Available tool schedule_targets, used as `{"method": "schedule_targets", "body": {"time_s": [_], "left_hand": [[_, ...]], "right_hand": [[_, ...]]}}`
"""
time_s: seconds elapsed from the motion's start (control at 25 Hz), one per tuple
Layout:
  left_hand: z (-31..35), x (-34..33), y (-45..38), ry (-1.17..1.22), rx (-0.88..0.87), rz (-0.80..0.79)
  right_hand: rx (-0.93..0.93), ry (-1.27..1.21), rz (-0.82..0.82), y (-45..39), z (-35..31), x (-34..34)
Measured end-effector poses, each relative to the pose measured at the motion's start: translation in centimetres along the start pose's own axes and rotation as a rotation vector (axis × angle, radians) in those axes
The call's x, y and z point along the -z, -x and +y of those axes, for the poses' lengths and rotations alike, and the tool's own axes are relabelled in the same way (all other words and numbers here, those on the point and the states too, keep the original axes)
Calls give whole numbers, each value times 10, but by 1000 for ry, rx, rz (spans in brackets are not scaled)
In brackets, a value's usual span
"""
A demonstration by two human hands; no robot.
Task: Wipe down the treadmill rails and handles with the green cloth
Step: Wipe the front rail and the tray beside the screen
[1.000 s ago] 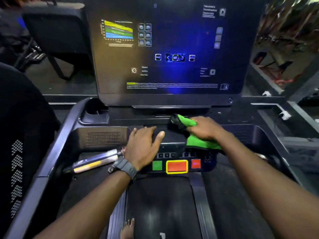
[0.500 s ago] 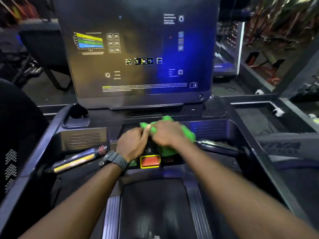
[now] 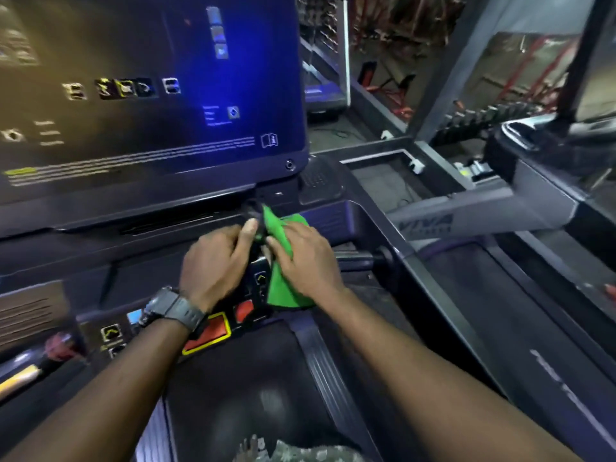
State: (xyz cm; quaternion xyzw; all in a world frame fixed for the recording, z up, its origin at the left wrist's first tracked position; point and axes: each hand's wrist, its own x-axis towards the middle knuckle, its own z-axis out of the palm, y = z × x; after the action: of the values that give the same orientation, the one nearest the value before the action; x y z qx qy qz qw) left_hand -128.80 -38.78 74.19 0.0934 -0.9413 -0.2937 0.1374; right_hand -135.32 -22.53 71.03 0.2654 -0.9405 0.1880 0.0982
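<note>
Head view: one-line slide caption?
Both hands, left hand and right hand, hold the green cloth over the treadmill console.

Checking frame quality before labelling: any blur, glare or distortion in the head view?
Head view: motion blur smears the console screen text; blue glow lights its right half; wide-angle bends the side rail; green cloth and both hands, left, right, stay readable.

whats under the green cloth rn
The crumpled green cloth drapes over the dark control panel beside the orange-red stop button; whatever buttons it covers are hidden.
</note>
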Motion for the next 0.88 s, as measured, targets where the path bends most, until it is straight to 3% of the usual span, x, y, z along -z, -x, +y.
{"method": "schedule_targets", "body": {"time_s": [0.2,0.32,0.4,0.48,0.52,0.6,0.68,0.84,0.88], "left_hand": [[37,-29,-27,-70,-225,-145],[52,-46,-48,-40,-139,-170],[61,-56,-60,-42,-94,-144],[59,-63,-66,-26,-89,-152],[59,-65,-67,-7,-75,-175],[53,-68,-66,67,1,-218],[49,-70,-66,158,84,-221],[56,-67,-62,18,-56,-272],[59,-66,-60,-24,-125,-302]], "right_hand": [[-222,228,-44,16,119,18],[-295,191,60,9,90,11],[-75,66,197,17,49,-9],[134,-26,218,22,69,-13],[127,1,217,22,97,-11],[-107,65,289,24,129,-5],[-315,64,334,31,105,-12],[16,-73,346,52,44,-39],[-29,-71,383,57,50,-43]]}}
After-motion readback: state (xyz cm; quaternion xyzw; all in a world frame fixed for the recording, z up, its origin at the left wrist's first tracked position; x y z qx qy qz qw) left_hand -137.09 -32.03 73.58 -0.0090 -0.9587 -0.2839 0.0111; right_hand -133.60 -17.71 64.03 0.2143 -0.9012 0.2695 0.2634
